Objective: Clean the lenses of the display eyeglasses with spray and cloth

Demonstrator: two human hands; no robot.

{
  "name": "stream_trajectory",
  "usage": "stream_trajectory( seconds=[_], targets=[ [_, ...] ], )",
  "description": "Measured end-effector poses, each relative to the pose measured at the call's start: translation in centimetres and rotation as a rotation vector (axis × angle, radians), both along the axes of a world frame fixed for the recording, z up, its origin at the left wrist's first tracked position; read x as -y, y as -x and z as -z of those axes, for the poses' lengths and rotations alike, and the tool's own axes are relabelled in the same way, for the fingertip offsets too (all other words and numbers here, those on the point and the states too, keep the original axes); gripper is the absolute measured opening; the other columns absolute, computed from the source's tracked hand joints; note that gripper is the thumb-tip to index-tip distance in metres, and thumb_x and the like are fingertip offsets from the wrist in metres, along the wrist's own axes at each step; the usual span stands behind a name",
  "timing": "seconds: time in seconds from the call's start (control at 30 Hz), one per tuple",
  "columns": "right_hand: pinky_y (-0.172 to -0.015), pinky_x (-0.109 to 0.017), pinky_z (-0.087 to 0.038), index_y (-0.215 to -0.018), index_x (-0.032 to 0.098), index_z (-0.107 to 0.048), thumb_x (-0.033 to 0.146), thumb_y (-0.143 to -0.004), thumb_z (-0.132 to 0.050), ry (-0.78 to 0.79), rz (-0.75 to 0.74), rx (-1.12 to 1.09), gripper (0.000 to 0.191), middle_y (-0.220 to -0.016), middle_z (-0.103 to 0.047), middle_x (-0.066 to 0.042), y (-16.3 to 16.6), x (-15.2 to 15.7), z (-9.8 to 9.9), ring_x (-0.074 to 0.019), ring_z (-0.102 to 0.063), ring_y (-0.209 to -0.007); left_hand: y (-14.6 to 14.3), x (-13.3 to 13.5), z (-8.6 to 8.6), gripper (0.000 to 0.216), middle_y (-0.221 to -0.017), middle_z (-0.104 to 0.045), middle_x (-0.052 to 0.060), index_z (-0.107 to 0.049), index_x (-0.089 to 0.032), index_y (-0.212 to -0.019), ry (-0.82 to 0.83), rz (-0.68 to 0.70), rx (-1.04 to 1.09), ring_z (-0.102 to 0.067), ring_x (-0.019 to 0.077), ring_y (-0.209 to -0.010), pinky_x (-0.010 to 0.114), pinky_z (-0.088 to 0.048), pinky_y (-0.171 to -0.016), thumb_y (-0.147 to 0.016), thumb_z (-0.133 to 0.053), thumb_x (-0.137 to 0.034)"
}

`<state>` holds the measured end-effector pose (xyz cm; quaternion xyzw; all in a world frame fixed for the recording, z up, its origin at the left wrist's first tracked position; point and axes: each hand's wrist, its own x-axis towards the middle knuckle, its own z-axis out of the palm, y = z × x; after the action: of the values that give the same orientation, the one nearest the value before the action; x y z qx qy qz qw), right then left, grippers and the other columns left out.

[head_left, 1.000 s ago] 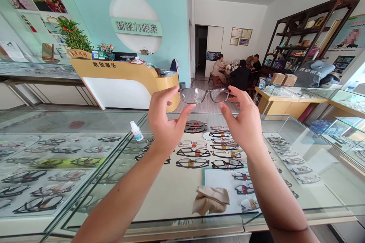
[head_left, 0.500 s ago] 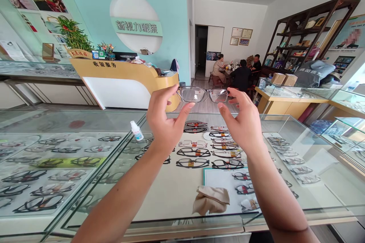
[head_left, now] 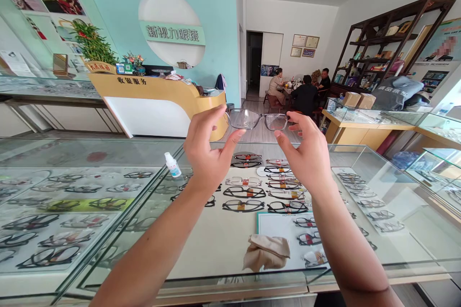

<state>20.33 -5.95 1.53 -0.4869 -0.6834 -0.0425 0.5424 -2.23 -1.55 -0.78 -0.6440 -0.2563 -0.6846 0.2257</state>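
Observation:
I hold a pair of clear-framed glasses up in front of me, above a glass display counter. My left hand pinches the left end of the frame between thumb and fingers. My right hand holds the right end the same way. The lenses face away from me, level, and the room shows through them. Below my hands, several pairs of glasses lie in rows inside the counter.
A small white dropper bottle stands on the counter at left. A folded beige cloth lies on the glass near me. A yellow reception desk stands behind. Several people sit at a table at the back. Dark shelves line the right wall.
Both hands have lifted the glasses very slightly and shifted a little left. Otherwise nothing has changed.

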Motion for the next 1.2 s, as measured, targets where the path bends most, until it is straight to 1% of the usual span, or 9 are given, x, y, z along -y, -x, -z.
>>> stream_trajectory(
  seconds=[0.07,0.17,0.27,0.37,0.57,0.77,0.97,1.07,1.2],
  targets=[
    [-0.092,-0.054,-0.061,-0.138,0.021,-0.068,0.038,-0.101,-0.069,-0.014,0.0,-0.004,0.041,-0.136,-0.078,-0.016,0.1,0.0,0.0,-0.0327,-0.077,-0.11,0.1,-0.1,0.1,0.051,-0.132,-0.079,0.01,-0.068,-0.027,-0.145,0.008,0.01,0.005,-0.076,0.0272,-0.117,0.039,-0.062,-0.08,-0.098,-0.086,-0.036],
    [-0.09,-0.052,-0.062,-0.134,0.024,-0.068,0.038,-0.1,-0.071,-0.065,0.003,-0.027,0.037,-0.13,-0.078,-0.013,0.2,0.1,0.0,-0.0307,-0.077,-0.106,0.2,-0.6,0.4,0.053,-0.133,-0.078,0.009,-0.066,-0.028,-0.147,0.053,0.071,0.024,-0.076,0.028,-0.12,0.04,-0.062,-0.082,-0.099,-0.085,-0.037],
    [-0.086,-0.048,-0.062,-0.131,0.025,-0.067,0.04,-0.098,-0.075,-0.123,0.004,-0.058,0.037,-0.127,-0.076,-0.011,0.4,0.1,0.1,-0.0288,-0.076,-0.102,0.5,-1.3,0.7,0.055,-0.139,-0.077,0.01,-0.064,-0.029,-0.15,0.138,0.126,0.049,-0.076,0.0296,-0.128,0.041,-0.063,-0.086,-0.101,-0.083,-0.043],
    [-0.086,-0.047,-0.062,-0.13,0.026,-0.067,0.039,-0.097,-0.076,-0.152,0.003,-0.071,0.036,-0.126,-0.074,-0.01,0.5,0.2,0.1,-0.0276,-0.076,-0.101,0.6,-1.9,1.0,0.058,-0.146,-0.075,0.012,-0.062,-0.029,-0.151,0.21,0.154,0.064,-0.074,0.0309,-0.135,0.041,-0.064,-0.089,-0.101,-0.081,-0.051],
    [-0.085,-0.046,-0.063,-0.129,0.027,-0.066,0.036,-0.098,-0.076,-0.167,0.002,-0.053,0.034,-0.127,-0.072,-0.01,0.6,0.4,0.0,-0.0276,-0.075,-0.102,0.6,-2.1,1.2,0.059,-0.15,-0.074,0.015,-0.06,-0.03,-0.152,0.238,0.203,0.068,-0.074,0.0325,-0.138,0.039,-0.064,-0.087,-0.102,-0.08,-0.054],
    [-0.084,-0.045,-0.063,-0.129,0.027,-0.066,0.035,-0.097,-0.076,-0.169,0.002,-0.058,0.034,-0.126,-0.072,-0.01,0.6,0.4,0.0,-0.0269,-0.075,-0.101,0.6,-2.0,1.2,0.059,-0.15,-0.074,0.016,-0.061,-0.028,-0.151,0.265,0.191,0.073,-0.074,0.0323,-0.137,0.039,-0.064,-0.088,-0.102,-0.079,-0.056],
    [-0.086,-0.045,-0.063,-0.133,0.025,-0.067,0.037,-0.099,-0.075,-0.161,-0.006,-0.059,0.037,-0.126,-0.072,-0.011,0.5,0.5,-0.1,-0.0268,-0.075,-0.101,0.7,-2.0,1.2,0.056,-0.138,-0.078,0.012,-0.065,-0.028,-0.145,0.251,0.147,0.09,-0.078,0.0289,-0.127,0.038,-0.062,-0.086,-0.098,-0.083,-0.054],
    [-0.087,-0.047,-0.063,-0.135,0.026,-0.067,0.039,-0.1,-0.074,-0.148,-0.002,-0.053,0.038,-0.127,-0.072,-0.011,0.5,0.3,0.0,-0.0277,-0.074,-0.101,0.6,-1.7,1.1,0.054,-0.136,-0.078,0.011,-0.064,-0.029,-0.146,0.222,0.13,0.074,-0.077,0.0289,-0.126,0.038,-0.062,-0.084,-0.1,-0.082,-0.051],
    [-0.09,-0.051,-0.063,-0.138,0.027,-0.067,0.04,-0.102,-0.069,-0.1,-0.025,-0.055,0.039,-0.132,-0.075,-0.013,0.5,-0.2,0.1,-0.0289,-0.075,-0.104,0.4,-0.9,0.7,0.051,-0.13,-0.077,0.011,-0.065,-0.028,-0.144,0.121,0.024,0.041,-0.076,0.029,-0.118,0.041,-0.061,-0.079,-0.1,-0.081,-0.047]
  ],
)
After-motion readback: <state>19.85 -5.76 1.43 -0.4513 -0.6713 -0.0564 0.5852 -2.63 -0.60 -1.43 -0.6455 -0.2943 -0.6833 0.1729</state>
